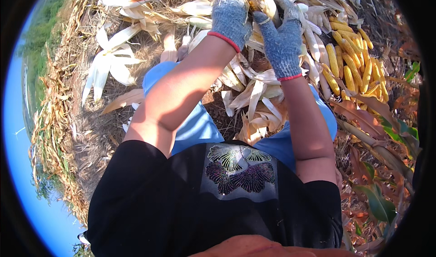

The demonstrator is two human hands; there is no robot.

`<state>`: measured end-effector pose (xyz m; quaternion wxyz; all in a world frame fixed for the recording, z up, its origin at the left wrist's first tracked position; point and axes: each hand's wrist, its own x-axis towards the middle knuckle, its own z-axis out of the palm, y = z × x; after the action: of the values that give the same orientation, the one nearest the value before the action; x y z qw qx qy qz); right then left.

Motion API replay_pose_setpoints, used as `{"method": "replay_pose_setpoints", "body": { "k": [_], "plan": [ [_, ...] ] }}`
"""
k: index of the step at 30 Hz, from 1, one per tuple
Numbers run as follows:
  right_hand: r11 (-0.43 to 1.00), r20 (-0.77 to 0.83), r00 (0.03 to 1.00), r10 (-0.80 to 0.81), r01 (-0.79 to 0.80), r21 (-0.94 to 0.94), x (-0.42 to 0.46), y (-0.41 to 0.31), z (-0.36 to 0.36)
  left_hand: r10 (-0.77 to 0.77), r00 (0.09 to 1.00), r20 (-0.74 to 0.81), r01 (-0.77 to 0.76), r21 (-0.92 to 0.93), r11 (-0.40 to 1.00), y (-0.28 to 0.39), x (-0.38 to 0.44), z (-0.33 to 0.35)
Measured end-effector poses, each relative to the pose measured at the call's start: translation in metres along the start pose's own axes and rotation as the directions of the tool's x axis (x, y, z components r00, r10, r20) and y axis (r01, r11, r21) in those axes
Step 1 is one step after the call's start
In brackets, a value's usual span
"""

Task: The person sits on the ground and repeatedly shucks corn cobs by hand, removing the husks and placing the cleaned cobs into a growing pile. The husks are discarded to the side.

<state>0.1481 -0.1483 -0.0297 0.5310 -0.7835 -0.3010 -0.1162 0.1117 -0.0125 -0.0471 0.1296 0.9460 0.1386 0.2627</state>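
Both hands wear grey knit gloves with red cuffs and are stretched out at the top of the view. My left hand [231,20] is beside a partly husked corn ear; its fingertips are hidden among the husks, so its hold is unclear. My right hand [282,41] has its thumb and fingers around a pale corn ear in husk [267,1], which points up between the two hands. Dry, peeled corn husks [255,90] lie below the hands, between the knees. To the right, a pile of husked yellow corn cobs [354,59] rests on the ground.
White opened husks [112,58] lie on dry straw to the left. Unhusked ears and loose husks [315,36] lie just right of my right hand. Cut corn stalks [378,148] with brown and green leaves cover the ground at the right. Standing dry plants [51,121] edge the far left.
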Motion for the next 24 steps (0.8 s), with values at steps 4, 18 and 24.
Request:
{"method": "replay_pose_setpoints", "body": {
  "k": [4,18,24],
  "plan": [
    [0.934,0.014,0.997,0.079,-0.079,0.349,0.001,0.008,0.001,-0.027,0.998,0.053,0.032,-0.088,0.996,0.005,0.004,-0.003],
    [0.521,0.143,0.891,0.432,-0.375,0.767,0.008,0.003,-0.011,0.095,0.984,0.154,-0.056,-0.237,0.970,0.039,0.015,-0.024],
    [0.062,0.108,0.802,0.587,-0.178,0.982,0.038,0.002,-0.029,0.094,0.854,0.512,0.496,-0.746,-0.445,0.028,0.011,-0.015]
  ]
}}
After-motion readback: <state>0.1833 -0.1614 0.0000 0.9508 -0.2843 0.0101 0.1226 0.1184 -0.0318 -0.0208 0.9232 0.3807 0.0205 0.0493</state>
